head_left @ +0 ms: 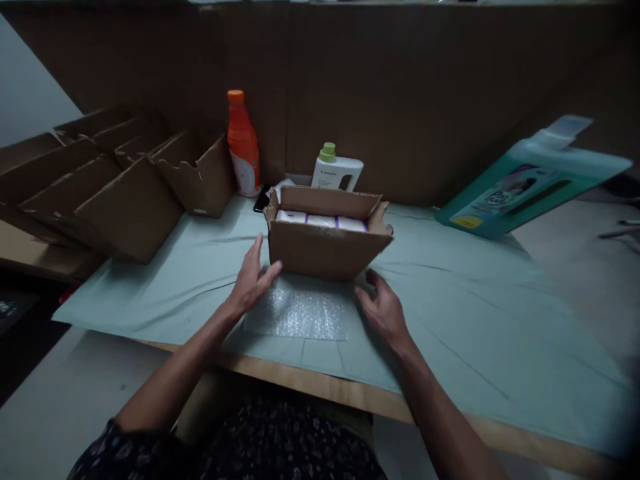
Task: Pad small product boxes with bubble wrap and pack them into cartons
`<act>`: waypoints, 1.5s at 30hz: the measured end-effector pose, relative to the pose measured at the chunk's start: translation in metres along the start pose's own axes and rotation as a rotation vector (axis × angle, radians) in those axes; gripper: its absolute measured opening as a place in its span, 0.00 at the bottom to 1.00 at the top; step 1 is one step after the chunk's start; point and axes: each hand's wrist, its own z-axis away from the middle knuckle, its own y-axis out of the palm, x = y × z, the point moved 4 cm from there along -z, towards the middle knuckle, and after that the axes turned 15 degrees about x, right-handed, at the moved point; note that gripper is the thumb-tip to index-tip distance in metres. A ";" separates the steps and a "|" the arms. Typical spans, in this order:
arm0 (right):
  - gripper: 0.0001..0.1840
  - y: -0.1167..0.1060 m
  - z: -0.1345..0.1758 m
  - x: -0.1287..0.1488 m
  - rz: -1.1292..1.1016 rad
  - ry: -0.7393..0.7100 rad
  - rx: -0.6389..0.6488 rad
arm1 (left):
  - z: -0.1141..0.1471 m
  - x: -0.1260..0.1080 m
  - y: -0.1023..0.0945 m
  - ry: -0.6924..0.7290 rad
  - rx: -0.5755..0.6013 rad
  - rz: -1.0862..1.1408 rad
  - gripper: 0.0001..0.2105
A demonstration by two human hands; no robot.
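A topless cardboard box [320,248] stands on the cloth-covered table, holding a row of white packs with purple edges [321,221]. My left hand [253,279] is by the box's front left corner, thumb and fingers apart, with nothing in it. Close to the front right corner, my right hand [384,308] has its thumb and fingers spread around empty space. Neither hand clearly touches the box. Between the hands, a sheet of bubble wrap [300,315] lies flat in front of the box.
Several cut cardboard boxes [135,207] stand at the left. An orange bottle [243,147], a white bottle with a green cap [336,172] and a dark phone [262,199] are behind the box. A large teal bottle [520,183] leans at the right. Tall cardboard [400,100] walls the back.
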 end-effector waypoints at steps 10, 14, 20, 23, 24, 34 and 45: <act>0.20 0.076 0.057 0.050 0.419 -0.478 0.382 | 0.101 0.007 0.045 0.114 0.434 -0.366 0.21; 0.19 0.015 0.071 -0.012 0.405 -0.198 0.151 | 0.132 0.034 -0.005 0.003 0.149 -0.397 0.16; 0.20 0.015 0.059 -0.006 0.485 -0.044 0.034 | 0.121 0.035 -0.002 -0.211 -0.131 -0.572 0.13; 0.14 0.045 0.048 0.021 0.418 -0.140 0.096 | 0.107 0.021 0.022 -0.168 -0.132 -0.478 0.04; 0.13 0.051 0.047 0.026 0.364 -0.162 0.111 | 0.107 0.017 0.027 -0.152 -0.129 -0.439 0.03; 0.18 -0.055 0.056 0.095 -0.072 -0.370 -0.011 | 0.104 -0.065 -0.033 0.150 -0.310 0.043 0.19; 0.09 -0.116 -0.112 0.119 0.496 -0.299 0.304 | -0.096 -0.112 -0.083 -0.033 0.177 -0.703 0.11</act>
